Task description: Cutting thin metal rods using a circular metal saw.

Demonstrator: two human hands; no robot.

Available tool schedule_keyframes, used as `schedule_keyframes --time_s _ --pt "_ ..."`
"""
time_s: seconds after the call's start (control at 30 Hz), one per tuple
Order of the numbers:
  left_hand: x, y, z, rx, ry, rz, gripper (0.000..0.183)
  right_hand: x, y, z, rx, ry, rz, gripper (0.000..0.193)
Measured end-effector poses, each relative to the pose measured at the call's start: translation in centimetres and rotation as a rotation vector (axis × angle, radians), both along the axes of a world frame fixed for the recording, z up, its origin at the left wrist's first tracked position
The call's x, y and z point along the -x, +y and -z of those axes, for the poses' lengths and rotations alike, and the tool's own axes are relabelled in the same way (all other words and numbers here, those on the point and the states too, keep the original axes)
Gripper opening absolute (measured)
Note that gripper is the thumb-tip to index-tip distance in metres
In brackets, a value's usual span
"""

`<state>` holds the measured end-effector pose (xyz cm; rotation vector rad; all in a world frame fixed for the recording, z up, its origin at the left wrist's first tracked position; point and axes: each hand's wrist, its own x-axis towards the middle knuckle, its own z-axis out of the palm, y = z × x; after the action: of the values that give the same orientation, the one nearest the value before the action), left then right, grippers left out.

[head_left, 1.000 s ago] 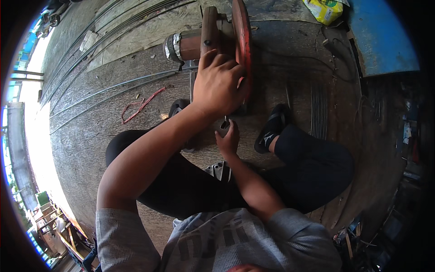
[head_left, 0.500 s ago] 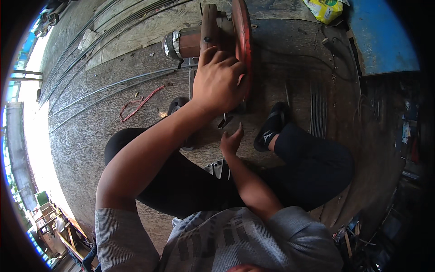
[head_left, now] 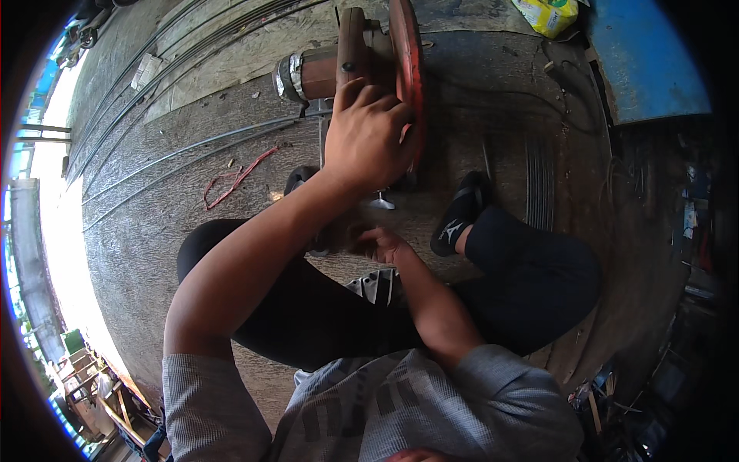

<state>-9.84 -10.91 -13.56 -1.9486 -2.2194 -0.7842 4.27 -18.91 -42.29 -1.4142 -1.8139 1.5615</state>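
A chop saw (head_left: 314, 75) with a worn reddish motor body and a red disc guard (head_left: 414, 85) stands at the top middle. My left hand (head_left: 368, 135) rests over its body beside the guard, fingers bent round the saw; the fingertips' underside is hidden. Just below the saw shows a small shiny crank handle (head_left: 381, 203), lying roughly level. Under it, apart from the crank, is my right hand (head_left: 381, 244), fingers pointing left and partly blurred in shadow. Nothing is seen between them.
Long thin metal rods (head_left: 188, 144) run leftward across the worn floor. A red cord (head_left: 242, 179) lies left of the saw. Several short rods (head_left: 540, 185) lie beyond my right foot (head_left: 460, 219). A yellow bag (head_left: 548, 15) and blue panel (head_left: 650, 65) are at the upper right.
My right hand has dropped down and left, away from the crank handle, its fingers now turned left. The crank has turned from slanted to nearly level. My left hand stays on the saw.
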Motion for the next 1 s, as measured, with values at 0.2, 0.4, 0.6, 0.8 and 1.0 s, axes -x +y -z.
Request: schedule_keyframes --time_s 0.2,0.4,0.6,0.8,1.0 --pt "0.1 -0.2 0.1 -0.024 0.014 -0.015 0.018 1.4 -1.1 -3.8 0.227 0.089 -0.268 0.037" --pt "0.2 -0.2 0.0 -0.029 0.018 -0.012 0.018 -2.5 -0.3 -3.2 -0.434 -0.430 -0.259 0.069" --pt "0.3 -0.1 0.2 -0.033 0.016 0.002 0.019 -3.3 0.0 -4.1 -0.563 -0.519 -0.229 0.083" --pt "0.4 -0.3 0.2 -0.047 0.012 0.001 0.019 -3.2 0.3 -3.3 -0.581 -0.560 -0.166 0.081" --pt "-0.1 0.0 0.1 -0.056 0.006 0.011 0.019 -1.2 -0.7 0.3 0.729 -0.241 -0.491 0.064"
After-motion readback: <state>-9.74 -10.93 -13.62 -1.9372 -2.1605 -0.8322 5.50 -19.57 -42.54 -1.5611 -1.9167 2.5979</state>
